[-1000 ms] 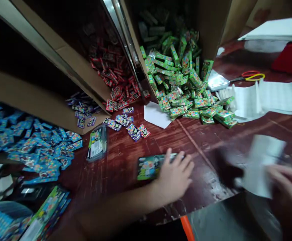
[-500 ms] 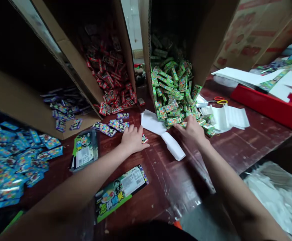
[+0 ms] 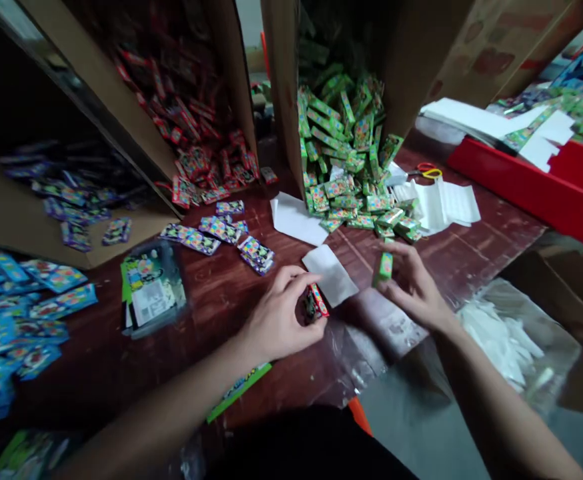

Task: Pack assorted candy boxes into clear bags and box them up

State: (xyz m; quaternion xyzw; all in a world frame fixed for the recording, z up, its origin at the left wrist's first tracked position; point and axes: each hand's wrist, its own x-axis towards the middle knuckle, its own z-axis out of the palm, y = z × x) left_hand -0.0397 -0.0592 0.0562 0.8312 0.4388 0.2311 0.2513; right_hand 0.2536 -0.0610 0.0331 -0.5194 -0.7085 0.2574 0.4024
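Observation:
My left hand [image 3: 284, 313] is closed round a small red candy box [image 3: 317, 301], over the front part of the table; a darker face of the box shows inside the grip. Between the thumb and fingers of my right hand [image 3: 414, 283] is a small green candy box [image 3: 385, 265]. Purple packets [image 3: 255, 255] lie on the table beyond my left hand. Green boxes [image 3: 366, 193] spill out of a cardboard carton behind my right hand. Mostly covered by my left forearm is a printed green and black bag [image 3: 241, 390].
White paper sheets [image 3: 329, 273] lie between the hands. Cartons with red boxes [image 3: 206, 167] and purple packets [image 3: 71, 200] stand behind, with blue packets [image 3: 16, 320] at left. Printed bags [image 3: 154, 287] are stacked nearby. Scissors [image 3: 426, 171] and a red tray [image 3: 501, 190] are right.
My right hand has drawn back from the green pile with a green box. My left hand has come nearer and right, now holding a red box; a purple packet shows where it was.

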